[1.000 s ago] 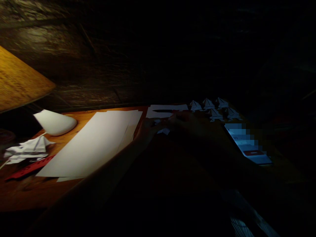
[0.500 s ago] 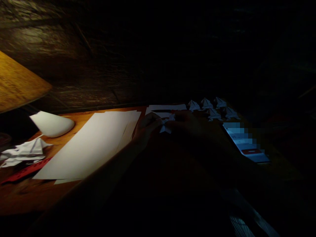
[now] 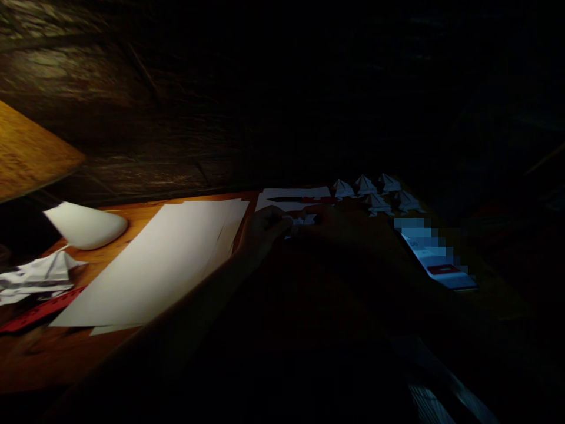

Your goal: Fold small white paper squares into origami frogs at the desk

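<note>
The scene is very dark. My left hand and my right hand meet over the wooden table, fingers pinched on a small folded piece of white paper between them. Most of that paper is hidden by the fingers. Just beyond my hands lies a white sheet with a dark pen-like thing on it. Several small folded paper figures stand in a cluster behind my right hand.
A stack of large white sheets lies left of my hands. Farther left are a white rounded lamp base, crumpled paper and a red strip. A lit phone screen lies at right. A lampshade overhangs the left edge.
The small folded paper showed more between my fingers half a second ago; now my hands have closed over it and sit slightly lower. The view has drifted a little right.
</note>
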A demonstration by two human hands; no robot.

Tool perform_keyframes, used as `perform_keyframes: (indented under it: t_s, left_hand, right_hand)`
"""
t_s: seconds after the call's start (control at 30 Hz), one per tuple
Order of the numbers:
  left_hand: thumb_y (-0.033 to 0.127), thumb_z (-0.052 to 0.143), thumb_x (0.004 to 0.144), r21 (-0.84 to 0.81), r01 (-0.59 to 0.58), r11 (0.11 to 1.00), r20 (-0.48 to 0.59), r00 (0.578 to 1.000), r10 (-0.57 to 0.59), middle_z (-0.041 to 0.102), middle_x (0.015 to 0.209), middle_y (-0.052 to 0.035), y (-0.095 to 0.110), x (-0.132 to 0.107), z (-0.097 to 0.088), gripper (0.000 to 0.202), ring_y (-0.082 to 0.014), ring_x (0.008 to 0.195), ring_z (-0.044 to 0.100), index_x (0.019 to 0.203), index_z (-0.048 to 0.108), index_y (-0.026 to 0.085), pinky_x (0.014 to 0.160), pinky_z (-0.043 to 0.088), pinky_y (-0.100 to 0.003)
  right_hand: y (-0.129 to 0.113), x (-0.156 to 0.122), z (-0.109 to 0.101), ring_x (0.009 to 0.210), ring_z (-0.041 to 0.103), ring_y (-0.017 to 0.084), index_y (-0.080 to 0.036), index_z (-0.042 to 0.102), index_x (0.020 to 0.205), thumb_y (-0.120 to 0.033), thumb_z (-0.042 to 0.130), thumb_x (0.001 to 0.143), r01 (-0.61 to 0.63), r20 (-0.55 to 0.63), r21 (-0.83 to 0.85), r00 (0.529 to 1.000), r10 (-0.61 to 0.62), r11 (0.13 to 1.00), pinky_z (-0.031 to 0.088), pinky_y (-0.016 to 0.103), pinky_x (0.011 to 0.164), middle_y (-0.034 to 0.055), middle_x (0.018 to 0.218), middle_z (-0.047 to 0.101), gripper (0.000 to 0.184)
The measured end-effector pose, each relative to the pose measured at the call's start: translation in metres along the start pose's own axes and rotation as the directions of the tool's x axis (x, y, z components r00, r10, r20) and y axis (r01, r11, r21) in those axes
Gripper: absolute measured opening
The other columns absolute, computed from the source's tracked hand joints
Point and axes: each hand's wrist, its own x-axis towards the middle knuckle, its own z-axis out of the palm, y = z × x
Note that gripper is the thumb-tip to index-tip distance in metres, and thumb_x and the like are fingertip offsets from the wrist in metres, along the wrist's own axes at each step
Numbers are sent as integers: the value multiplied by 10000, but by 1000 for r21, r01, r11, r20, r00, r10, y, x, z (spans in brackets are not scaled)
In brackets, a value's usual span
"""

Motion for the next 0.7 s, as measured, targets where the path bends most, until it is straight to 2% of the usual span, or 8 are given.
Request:
perform_keyframes:
  t_s: [0.17,0.33,0.47,0.7]
  left_hand:
    - [324,774,725,29,-17,999,11,1000,16,670,706,-12,-3,1,0,207,-120,648,612,709,630,175,592,503,-240]
    - [316,767,755,-14,-6,1000,106,994,8,660,726,-7,2,1,-1,204,-110,678,596,706,632,171,625,489,-231]
    - [306,775,750,-23,10,1000,181,983,-5,664,731,-9,7,-1,0,189,-115,682,599,714,646,171,618,480,-229]
    - [256,796,748,73,-114,991,170,980,100,656,769,-6,7,-1,-1,139,-126,727,610,751,679,181,648,493,-240]
  right_hand:
    - [0,-1,-1,736,633,186,-202,748,882,-349,789,734,33,-16,-60,999,-34,998,473,299,630,56,900,735,213]
    - [-3,0,-1,719,599,156,-194,683,765,-278,746,708,100,-5,43,995,-100,994,460,285,656,11,815,686,120]
    - [-6,-1,-1,689,562,146,-187,607,650,-247,718,694,125,44,120,990,-131,985,419,271,625,-7,723,627,134]
    - [-7,-2,-3,676,555,146,-184,615,634,-265,697,704,169,60,78,983,-173,983,392,272,612,-5,698,618,135]
